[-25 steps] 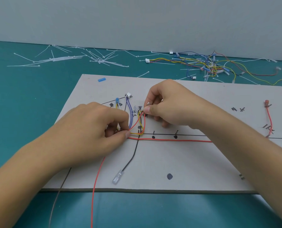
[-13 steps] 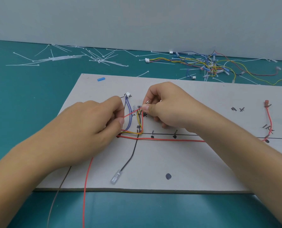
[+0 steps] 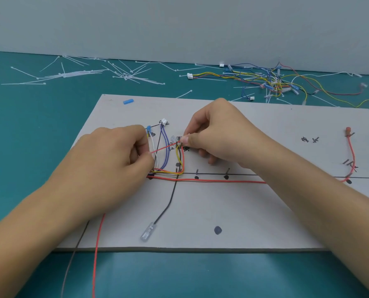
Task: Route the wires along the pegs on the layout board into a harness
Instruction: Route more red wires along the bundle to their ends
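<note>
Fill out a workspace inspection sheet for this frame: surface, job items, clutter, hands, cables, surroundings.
Surface: teal table; the grey layout board lies flat on it.
Job's things: the red wire runs along the board's drawn line; purple wires, yellow wire and black wire lie on the board.
Clutter: white cable ties scattered far left; small blue piece at the board's far corner.
Hands: left hand and right hand each pinch the red wire, with a taut stretch between them.
Cables: tangle of spare wires far right; the red wire's tail runs off the near edge.
Surroundings: plain grey wall behind.
</note>
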